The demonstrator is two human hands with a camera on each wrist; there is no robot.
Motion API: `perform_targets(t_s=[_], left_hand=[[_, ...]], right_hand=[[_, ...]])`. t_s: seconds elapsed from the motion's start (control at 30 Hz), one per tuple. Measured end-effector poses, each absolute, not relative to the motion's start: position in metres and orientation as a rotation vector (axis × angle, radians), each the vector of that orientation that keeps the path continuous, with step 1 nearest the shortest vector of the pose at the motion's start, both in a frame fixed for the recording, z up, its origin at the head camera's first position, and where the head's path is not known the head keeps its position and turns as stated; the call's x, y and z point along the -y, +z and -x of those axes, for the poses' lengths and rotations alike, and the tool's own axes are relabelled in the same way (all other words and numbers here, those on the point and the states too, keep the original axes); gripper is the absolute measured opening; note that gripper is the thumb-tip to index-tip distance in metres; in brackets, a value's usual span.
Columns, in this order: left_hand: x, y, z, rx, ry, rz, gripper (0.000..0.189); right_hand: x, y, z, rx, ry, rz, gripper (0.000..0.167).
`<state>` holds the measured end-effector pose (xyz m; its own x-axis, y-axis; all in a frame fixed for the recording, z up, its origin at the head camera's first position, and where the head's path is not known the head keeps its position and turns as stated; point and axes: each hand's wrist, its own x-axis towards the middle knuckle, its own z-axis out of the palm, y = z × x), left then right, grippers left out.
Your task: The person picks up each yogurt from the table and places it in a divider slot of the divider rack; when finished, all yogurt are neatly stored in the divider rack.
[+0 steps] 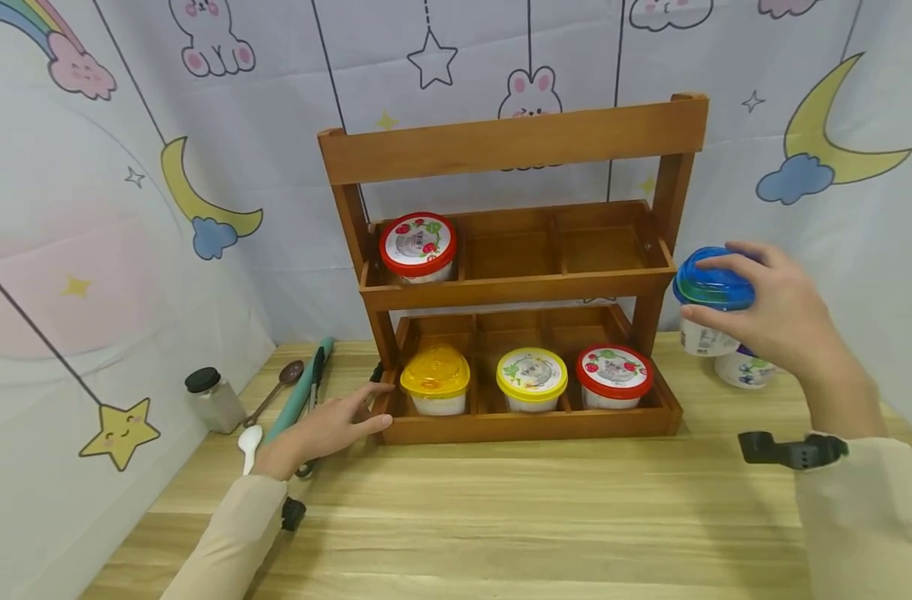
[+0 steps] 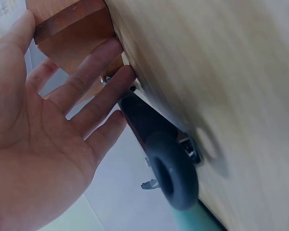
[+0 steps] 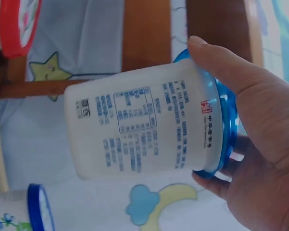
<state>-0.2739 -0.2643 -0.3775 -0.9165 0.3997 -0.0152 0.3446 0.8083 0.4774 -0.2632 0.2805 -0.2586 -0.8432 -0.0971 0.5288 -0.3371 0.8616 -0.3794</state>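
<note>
My right hand (image 1: 782, 312) grips a white tub with a blue domed lid (image 1: 704, 333) by its lid, raised at the right of a wooden two-tier rack (image 1: 516, 427). Printed text covers the tub's side in the right wrist view. Below it, a second white tub (image 1: 743, 371) stands on the table, partly hidden; its blue lid edge (image 3: 34, 204) shows in the right wrist view. At the rack's lower left corner, my left hand (image 1: 336, 425) rests with extended, spread fingers, thumb at the front and fingertips along the side.
A red-lidded tub (image 1: 418, 242) occupies the upper tier's left compartment. The lower tier bears a yellow dome-lidded tub (image 1: 436, 375), a flat yellow-lidded tub (image 1: 533, 375) and a red-lidded tub (image 1: 613, 373). Left lie a teal-handled utensil (image 1: 302, 392), spoons (image 1: 250, 442) and a black-capped jar (image 1: 216, 402).
</note>
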Motion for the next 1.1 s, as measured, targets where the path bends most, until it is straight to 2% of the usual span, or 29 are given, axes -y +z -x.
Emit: perform_targets(t_s=[0.37, 0.7, 1.1], left_hand=[[0.265, -0.380, 0.271, -2.884, 0.717, -0.613, 0.059], [0.265, -0.378, 0.272, -2.880, 0.736, -0.611, 0.060], [0.266, -0.378, 0.272, -2.883, 0.741, -0.612, 0.059]], right_hand=[[-0.256, -0.237, 0.245, 2.425, 0.557, -0.428, 0.064], [-0.217, -0.199, 0.246, 2.356, 0.557, -0.522, 0.062], [-0.171, -0.175, 0.254, 2.339, 0.562, -0.640, 0.058]])
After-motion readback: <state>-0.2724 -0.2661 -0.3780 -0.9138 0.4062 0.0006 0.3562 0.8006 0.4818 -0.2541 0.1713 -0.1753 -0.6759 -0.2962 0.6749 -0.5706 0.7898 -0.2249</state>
